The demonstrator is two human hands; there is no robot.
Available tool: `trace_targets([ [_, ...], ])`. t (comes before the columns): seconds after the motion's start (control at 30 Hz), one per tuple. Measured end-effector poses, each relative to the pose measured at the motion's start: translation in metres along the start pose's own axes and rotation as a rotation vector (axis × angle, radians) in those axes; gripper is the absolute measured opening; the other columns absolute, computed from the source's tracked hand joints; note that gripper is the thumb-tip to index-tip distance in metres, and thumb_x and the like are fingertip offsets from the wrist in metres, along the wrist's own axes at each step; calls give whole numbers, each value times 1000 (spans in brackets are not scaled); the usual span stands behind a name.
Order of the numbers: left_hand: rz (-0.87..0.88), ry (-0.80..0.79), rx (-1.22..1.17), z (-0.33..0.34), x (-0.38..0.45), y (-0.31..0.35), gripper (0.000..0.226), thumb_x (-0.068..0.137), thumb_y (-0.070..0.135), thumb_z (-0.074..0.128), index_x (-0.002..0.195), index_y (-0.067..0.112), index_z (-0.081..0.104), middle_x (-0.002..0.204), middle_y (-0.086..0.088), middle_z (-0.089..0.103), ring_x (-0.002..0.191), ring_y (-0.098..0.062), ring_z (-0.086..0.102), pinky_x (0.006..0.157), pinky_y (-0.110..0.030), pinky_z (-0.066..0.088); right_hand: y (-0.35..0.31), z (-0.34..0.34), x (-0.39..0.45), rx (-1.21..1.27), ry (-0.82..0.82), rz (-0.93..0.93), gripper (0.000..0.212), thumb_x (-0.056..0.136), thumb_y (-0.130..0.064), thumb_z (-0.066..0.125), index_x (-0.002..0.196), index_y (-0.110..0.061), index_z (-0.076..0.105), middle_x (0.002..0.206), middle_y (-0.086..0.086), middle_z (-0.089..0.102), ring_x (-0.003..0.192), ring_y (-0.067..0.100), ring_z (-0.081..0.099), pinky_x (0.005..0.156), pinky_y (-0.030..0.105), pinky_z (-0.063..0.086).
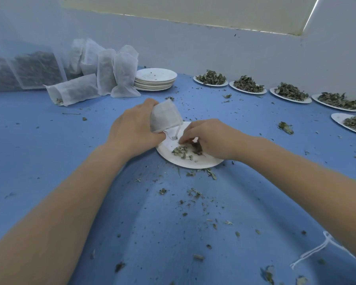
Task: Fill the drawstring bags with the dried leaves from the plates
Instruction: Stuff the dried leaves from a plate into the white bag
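The left hand (132,128) grips a white drawstring bag (164,116), tilted over the paper plate (193,161) on the blue cloth (49,140). The right hand (210,138) pinches dried leaves (183,151) on the plate. Filled bags (115,73) stand at ten o'clock. No writing is legible.

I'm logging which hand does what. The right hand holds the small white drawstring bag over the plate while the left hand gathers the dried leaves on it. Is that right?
The hands are swapped. In the head view, the left hand holds the small white drawstring bag over the plate, while the right hand gathers the dried leaves on it.
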State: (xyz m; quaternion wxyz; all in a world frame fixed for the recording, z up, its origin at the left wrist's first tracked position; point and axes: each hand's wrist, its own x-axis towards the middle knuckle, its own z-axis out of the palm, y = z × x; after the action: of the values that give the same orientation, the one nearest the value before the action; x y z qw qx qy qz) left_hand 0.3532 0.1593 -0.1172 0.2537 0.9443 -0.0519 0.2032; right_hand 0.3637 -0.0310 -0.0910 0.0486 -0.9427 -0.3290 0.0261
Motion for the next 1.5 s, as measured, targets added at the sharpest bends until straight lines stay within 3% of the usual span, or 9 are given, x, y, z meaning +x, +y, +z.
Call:
trace_targets([
  [0.3,3,0,17,0,0,2,51,72,30,68,117,27,45,95,9,49,84,-16,42,68,-29,32,-1,0,-9,-44,-10,339,44,88,3,37,124,-15,56,123,8,51,105,26,54,74,29,43],
  [0.53,1,-7,12,0,1,2,51,72,30,68,117,27,45,94,8,49,83,-17,42,67,-29,32,-16,2,-1,115,32,211,52,87,4,33,124,-24,58,123,0,58,95,13,50,63,19,38],
  [0.67,0,-4,2,-1,1,1,50,72,30,67,117,27,45,95,7,51,83,-17,42,67,-30,33,-21,4,-4,118,4,32,55,86,8,35,120,-27,61,123,-1,54,92,11,46,79,20,38],
  [0.87,-1,-5,-4,-1,1,1,51,73,30,67,119,26,45,94,8,49,84,-15,42,67,-29,32,-16,5,-11,4,-20,-82,68,81,13,36,126,-34,54,132,-8,48,104,14,49,81,28,41],
  [1.0,-10,-11,-5,-2,1,0,51,73,31,68,118,26,45,96,7,52,84,-16,42,67,-29,32,-8,2,-21,57,-37,-105,63,80,13,34,119,-29,61,129,-10,53,109,12,50,85,22,38],
  [1.1,-12,-22,-2,-1,1,1,50,73,32,67,118,27,44,101,4,56,85,-16,42,67,-30,32,-2,-4,-25,182,-2,-41,48,91,-1,38,118,-34,60,122,-14,54,100,6,50,80,11,38],
  [1.17,-14,-25,-3,0,1,0,50,74,32,67,118,27,44,104,3,57,85,-16,41,68,-30,33,-3,-5,-25,203,28,64,29,97,-35,42,121,-40,57,118,-12,52,100,7,50,77,14,35],
  [1.27,-22,-22,-4,1,2,0,49,73,31,66,117,27,45,104,3,57,85,-16,41,68,-30,32,-11,2,-18,163,-45,224,47,84,-69,38,122,-46,52,121,-4,45,110,14,45,89,29,35],
  [1.5,-20,-20,11,1,3,-2,50,73,32,66,118,27,45,102,2,57,84,-17,42,67,-30,33,-29,11,-18,176,60,119,32,87,-48,56,108,-26,66,110,-2,53,97,14,54,87,26,41],
])
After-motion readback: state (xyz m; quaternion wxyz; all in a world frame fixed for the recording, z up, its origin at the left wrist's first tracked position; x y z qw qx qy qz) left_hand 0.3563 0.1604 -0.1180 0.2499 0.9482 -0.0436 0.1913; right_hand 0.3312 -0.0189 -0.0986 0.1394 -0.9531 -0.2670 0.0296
